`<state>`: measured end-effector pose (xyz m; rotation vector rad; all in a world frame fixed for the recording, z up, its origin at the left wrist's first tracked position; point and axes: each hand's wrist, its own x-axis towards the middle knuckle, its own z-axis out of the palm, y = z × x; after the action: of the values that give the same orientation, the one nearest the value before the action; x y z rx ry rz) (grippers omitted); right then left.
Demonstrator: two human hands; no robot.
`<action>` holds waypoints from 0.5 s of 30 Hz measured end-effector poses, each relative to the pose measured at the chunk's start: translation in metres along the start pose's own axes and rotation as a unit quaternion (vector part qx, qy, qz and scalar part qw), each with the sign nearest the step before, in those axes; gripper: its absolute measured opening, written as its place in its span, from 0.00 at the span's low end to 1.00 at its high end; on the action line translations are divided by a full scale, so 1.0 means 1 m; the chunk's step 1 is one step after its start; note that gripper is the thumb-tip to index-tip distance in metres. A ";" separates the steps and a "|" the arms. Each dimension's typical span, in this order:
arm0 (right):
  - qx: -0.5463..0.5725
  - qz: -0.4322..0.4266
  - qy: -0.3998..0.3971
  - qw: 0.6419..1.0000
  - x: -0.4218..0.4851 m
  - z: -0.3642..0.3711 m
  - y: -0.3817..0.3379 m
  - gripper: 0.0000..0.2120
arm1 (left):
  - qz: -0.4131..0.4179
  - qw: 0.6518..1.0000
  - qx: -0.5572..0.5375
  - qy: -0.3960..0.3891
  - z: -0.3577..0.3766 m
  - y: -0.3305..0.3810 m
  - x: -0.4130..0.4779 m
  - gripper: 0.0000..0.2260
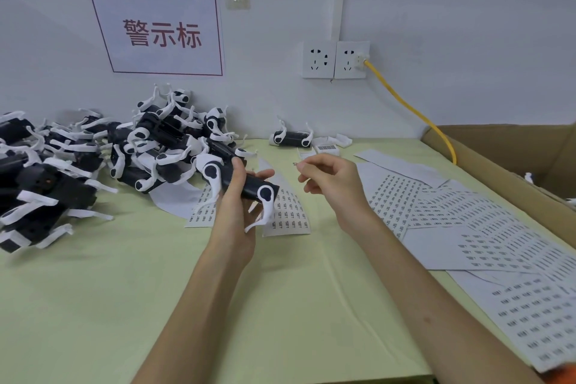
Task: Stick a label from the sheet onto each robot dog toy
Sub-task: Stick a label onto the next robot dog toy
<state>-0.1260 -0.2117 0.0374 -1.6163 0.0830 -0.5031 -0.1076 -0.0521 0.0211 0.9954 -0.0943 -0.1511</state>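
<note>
My left hand (238, 196) grips a black robot dog toy (254, 188) with white legs, lifted above the table. My right hand (330, 182) hovers just right of it with fingers curled and thumb against forefinger; whether a label sits between them is too small to tell. A label sheet (288, 212) lies on the table under the toy. A big pile of the same toys (103, 153) covers the left of the table. One toy (291, 138) lies alone by the wall.
Several more label sheets (486, 227) spread over the right side of the green table (156, 305). An open cardboard box (530, 162) stands at the far right. A yellow cable (411, 109) runs from the wall socket (352, 60) down behind the box.
</note>
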 end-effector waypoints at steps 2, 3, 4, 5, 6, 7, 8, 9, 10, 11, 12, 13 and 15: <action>0.007 0.008 -0.012 1.000 -0.001 0.000 0.000 0.04 | 0.001 1.000 -0.002 0.012 -0.001 -0.001 0.001 0.41; 0.012 0.013 -0.017 1.000 -0.001 0.000 0.000 0.04 | -0.001 1.000 -0.002 0.022 -0.001 -0.002 0.001 0.37; 0.016 0.015 -0.024 0.999 -0.001 0.001 0.000 0.03 | -0.003 1.000 0.002 0.031 -0.001 -0.002 0.001 0.33; 0.019 0.017 -0.033 0.999 -0.002 0.001 -0.001 0.03 | -0.001 0.999 0.006 0.040 -0.002 -0.003 0.002 0.30; 0.020 0.017 -0.044 0.999 -0.002 0.002 -0.002 0.02 | 0.002 0.999 0.007 0.049 -0.002 -0.004 0.003 0.29; 0.019 0.015 -0.058 0.998 -0.003 0.002 -0.002 0.01 | 0.005 0.999 0.004 0.051 -0.003 -0.004 0.003 0.27; 0.016 0.012 -0.075 0.997 -0.003 0.003 -0.002 0.03 | 0.005 0.999 -0.002 0.044 -0.003 -0.003 0.004 0.26; 0.010 0.011 -0.095 0.995 -0.005 0.005 -0.001 0.07 | 0.002 1.000 -0.009 0.029 -0.003 -0.004 0.004 0.26; 0.001 0.013 -0.115 0.993 -0.007 0.008 0.001 0.12 | -0.003 1.000 -0.012 0.010 -0.004 -0.004 0.004 0.27; -0.005 0.020 -0.130 0.991 -0.009 0.011 0.002 0.16 | -0.007 1.000 -0.013 -0.007 -0.004 -0.005 0.004 0.28; -0.003 0.026 -0.138 0.990 -0.011 0.014 0.003 0.18 | -0.011 1.000 -0.018 -0.017 -0.004 -0.005 0.003 0.30; 0.008 0.030 -0.138 0.990 -0.012 0.015 0.004 0.20 | -0.015 0.999 -0.027 -0.022 -0.005 -0.005 0.003 0.30; 0.031 0.027 -0.131 0.990 -0.011 0.015 0.002 0.23 | -0.016 0.999 -0.043 -0.027 -0.006 -0.004 0.003 0.29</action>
<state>-0.1301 -0.1946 0.0317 -1.6023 -0.0853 -0.2454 -0.1042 -0.0503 0.0144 0.9074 -0.1198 -0.2099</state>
